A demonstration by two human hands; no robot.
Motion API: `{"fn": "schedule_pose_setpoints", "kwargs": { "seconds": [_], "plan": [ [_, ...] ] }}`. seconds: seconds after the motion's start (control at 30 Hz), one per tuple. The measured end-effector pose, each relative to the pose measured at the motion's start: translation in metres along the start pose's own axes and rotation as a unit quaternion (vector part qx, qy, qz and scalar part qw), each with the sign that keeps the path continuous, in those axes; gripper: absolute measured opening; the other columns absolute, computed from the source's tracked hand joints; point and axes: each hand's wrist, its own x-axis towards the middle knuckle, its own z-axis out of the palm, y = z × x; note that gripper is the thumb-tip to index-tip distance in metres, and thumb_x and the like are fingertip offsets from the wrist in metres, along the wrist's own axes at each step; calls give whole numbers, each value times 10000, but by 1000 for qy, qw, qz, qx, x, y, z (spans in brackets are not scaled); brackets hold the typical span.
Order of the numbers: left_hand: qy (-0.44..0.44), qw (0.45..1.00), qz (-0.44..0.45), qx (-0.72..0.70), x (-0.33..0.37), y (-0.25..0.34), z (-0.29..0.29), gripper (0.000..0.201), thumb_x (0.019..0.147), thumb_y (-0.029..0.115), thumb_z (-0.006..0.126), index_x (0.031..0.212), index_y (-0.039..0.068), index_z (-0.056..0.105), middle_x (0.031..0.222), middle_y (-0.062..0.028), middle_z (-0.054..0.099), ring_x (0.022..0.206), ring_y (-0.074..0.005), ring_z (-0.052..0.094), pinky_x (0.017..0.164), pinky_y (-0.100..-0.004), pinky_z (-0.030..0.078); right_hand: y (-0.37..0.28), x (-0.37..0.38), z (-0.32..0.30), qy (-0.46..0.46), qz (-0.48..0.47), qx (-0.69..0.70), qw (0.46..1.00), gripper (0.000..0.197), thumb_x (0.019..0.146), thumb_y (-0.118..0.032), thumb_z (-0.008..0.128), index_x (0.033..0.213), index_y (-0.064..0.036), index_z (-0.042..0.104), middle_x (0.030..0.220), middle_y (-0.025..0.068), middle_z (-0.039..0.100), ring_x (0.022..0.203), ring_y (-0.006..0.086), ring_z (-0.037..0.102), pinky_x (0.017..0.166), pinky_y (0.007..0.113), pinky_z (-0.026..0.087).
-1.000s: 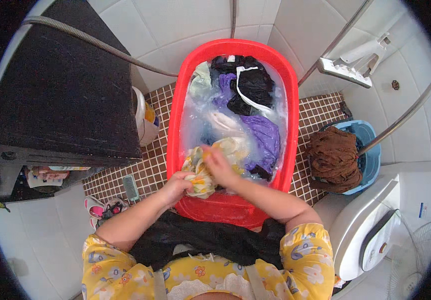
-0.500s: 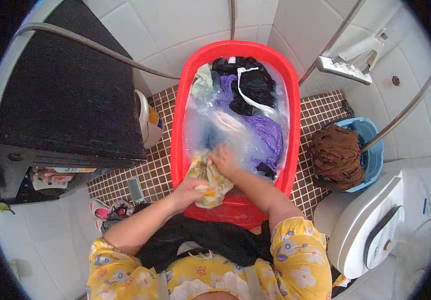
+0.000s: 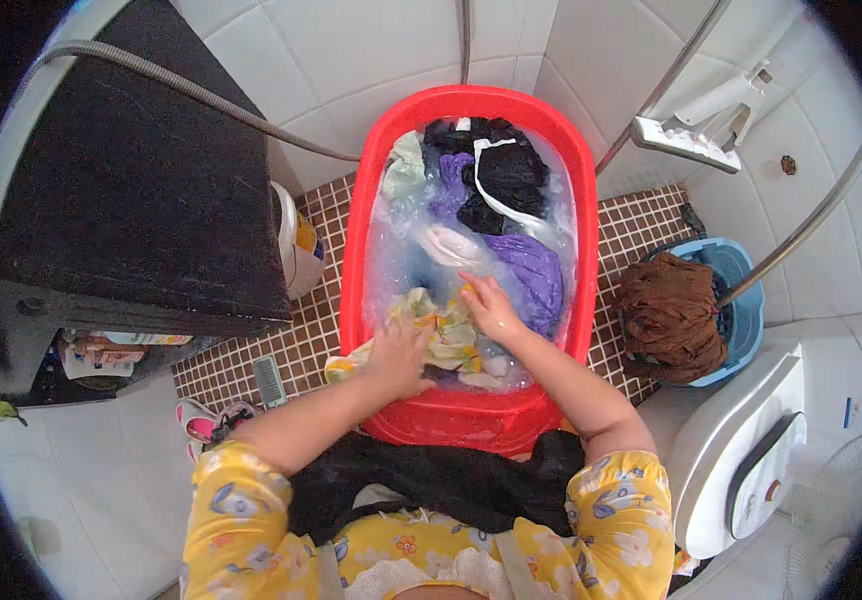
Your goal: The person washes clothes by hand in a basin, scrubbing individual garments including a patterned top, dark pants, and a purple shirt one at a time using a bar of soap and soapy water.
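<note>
A red plastic tub (image 3: 356, 230) holds cloudy, sudsy water and soaking laundry. Across its near end lies a pale garment with yellow flowers (image 3: 456, 350), part of it draped over the left rim. My left hand (image 3: 398, 355) rests on this garment with its fingers stretched out. My right hand (image 3: 494, 310) is closed at the garment's far right side, seeming to pinch its edge. Beyond my hands float a whitish cloth (image 3: 451, 246), a purple garment (image 3: 531, 280), a black garment with a white band (image 3: 516, 180) and a pale green cloth (image 3: 406, 165).
To the right, a blue basket (image 3: 746, 320) holds a brown garment (image 3: 673, 310). Nearer stands a white toilet (image 3: 706, 450). A black cabinet (image 3: 131, 190) and a white bucket (image 3: 301, 260) are on the left. A grey hose (image 3: 201, 97) runs above. A floor drain (image 3: 270, 380) lies near shoes (image 3: 196, 420).
The flowered garment has gone from bunched between my hands to spread over the water and left rim. My left hand has loosened and moved forward; my right hand has shifted right.
</note>
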Motion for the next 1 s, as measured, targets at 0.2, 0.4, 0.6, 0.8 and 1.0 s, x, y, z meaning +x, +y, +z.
{"fn": "schedule_pose_setpoints", "kwargs": {
  "seconds": [0.2,0.4,0.6,0.8,1.0],
  "plan": [
    [-183,968,-161,-59,46,1,58,969,648,412,759,1444,163,265,1383,-210,387,1254,-339,423,932,-502,429,-21,-6,12,-2,23,37,999,429,903,-307,550,1270,-87,515,997,185,534,910,325,538,825,390,438],
    [-82,888,-148,-427,59,-61,119,503,766,187,620,1252,86,535,996,-202,655,944,-278,634,848,-381,499,-12,-4,1,55,71,64,994,386,916,-273,552,1230,-50,523,1048,178,523,974,300,521,864,366,416],
    [-28,228,-127,-965,78,-35,46,325,861,244,496,1057,15,617,973,-124,657,893,-244,642,720,-392,533,-77,-22,-4,154,-143,58,976,402,833,-262,619,1168,-52,548,1060,180,533,954,322,514,828,421,409],
    [61,192,-149,-968,99,-14,28,326,915,334,415,1052,101,597,952,-83,638,810,-239,635,685,-381,535,-115,-19,27,124,-322,-210,915,499,746,-384,665,1187,-176,557,1092,128,545,962,306,514,774,492,383],
    [52,97,-129,-986,108,9,31,326,928,363,388,1048,135,589,967,-74,629,799,-245,631,685,-380,536,-123,23,11,127,-61,-285,948,417,809,-336,617,1191,-182,556,1061,133,544,953,297,519,757,477,401]
  ]
}}
